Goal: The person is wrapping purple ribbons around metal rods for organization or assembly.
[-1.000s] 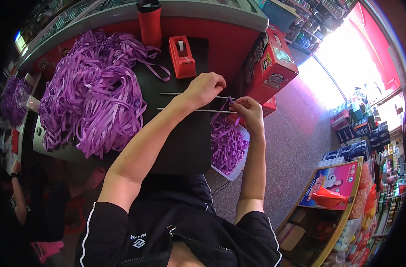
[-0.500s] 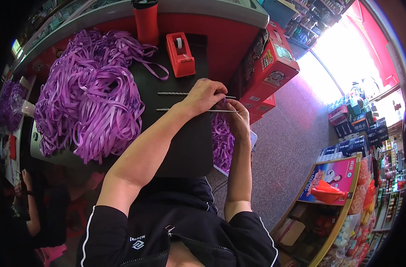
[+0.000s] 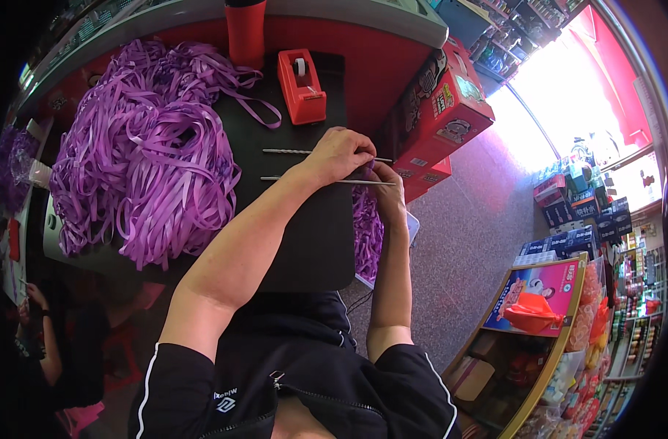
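Observation:
Over the right edge of the dark table (image 3: pixel 297 249) my hands meet. My left hand (image 3: pixel 341 155) is closed, its thumb and fingers pinched at a small bit of purple ribbon. Close against it, my right hand (image 3: pixel 389 192) is also closed at that ribbon; its fingertips are partly hidden. Two thin metal rods lie crosswise by the hands: a twisted rod (image 3: pixel 283 151) passes behind my left hand, and a smooth rod (image 3: pixel 275 178) runs under my left wrist to my right hand. More purple ribbon (image 3: pixel 367 234) hangs or lies below the table's right edge, beside my right forearm.
A large heap of purple ribbons (image 3: pixel 151 154) covers the table's left side. A red tape dispenser (image 3: pixel 305 102) and red tumbler (image 3: pixel 245 36) stand at the back. Red cartons (image 3: pixel 451 102) are stacked right, a display cabinet (image 3: pixel 524 322) lower right. Another person's hand (image 3: pixel 35 294) shows far left.
My hands stay together at the ribbon with only slight finger movement. The whole view has shifted a little; the rods and heap lie as before.

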The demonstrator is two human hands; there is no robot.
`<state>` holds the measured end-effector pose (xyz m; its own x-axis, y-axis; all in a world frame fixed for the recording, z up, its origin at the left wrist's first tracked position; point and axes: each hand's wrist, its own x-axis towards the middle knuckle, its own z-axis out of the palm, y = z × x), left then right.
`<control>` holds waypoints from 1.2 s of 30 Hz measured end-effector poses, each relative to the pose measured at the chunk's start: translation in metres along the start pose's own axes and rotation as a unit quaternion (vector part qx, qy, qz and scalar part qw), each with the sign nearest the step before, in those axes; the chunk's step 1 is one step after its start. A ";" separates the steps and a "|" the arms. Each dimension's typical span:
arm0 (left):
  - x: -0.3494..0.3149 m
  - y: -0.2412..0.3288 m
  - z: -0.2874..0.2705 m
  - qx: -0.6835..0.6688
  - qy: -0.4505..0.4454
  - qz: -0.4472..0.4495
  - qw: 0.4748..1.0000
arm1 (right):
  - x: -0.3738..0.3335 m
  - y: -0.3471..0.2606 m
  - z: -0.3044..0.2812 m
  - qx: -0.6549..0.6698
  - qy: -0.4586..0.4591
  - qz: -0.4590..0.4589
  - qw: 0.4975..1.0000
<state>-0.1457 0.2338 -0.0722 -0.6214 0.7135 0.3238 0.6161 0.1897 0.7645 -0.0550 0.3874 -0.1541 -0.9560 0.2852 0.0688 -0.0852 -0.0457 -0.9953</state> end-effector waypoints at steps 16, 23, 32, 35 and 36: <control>-0.002 0.001 0.003 0.029 0.013 -0.018 0.999 | -0.039 0.135 -0.021 -0.167 0.037 0.072 0.983; -0.003 0.004 0.001 0.021 -0.009 -0.038 0.999 | -0.060 0.148 -0.008 -0.209 0.004 0.121 0.970; 0.000 0.010 0.005 -0.019 -0.018 -0.077 0.997 | -0.087 0.215 -0.013 -0.102 0.051 0.114 0.987; -0.001 0.004 0.003 -0.019 -0.028 -0.090 0.995 | -0.090 0.223 -0.006 -0.065 0.071 0.122 0.988; -0.002 0.001 0.003 -0.022 -0.030 -0.091 0.995 | -0.090 0.225 -0.003 -0.059 0.074 0.108 0.990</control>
<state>-0.1423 0.2347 -0.0736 -0.6900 0.7094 0.1438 0.4731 0.2917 0.8313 0.0126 0.3541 -0.3842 -0.8960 0.4182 -0.1491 0.1589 -0.0116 -0.9872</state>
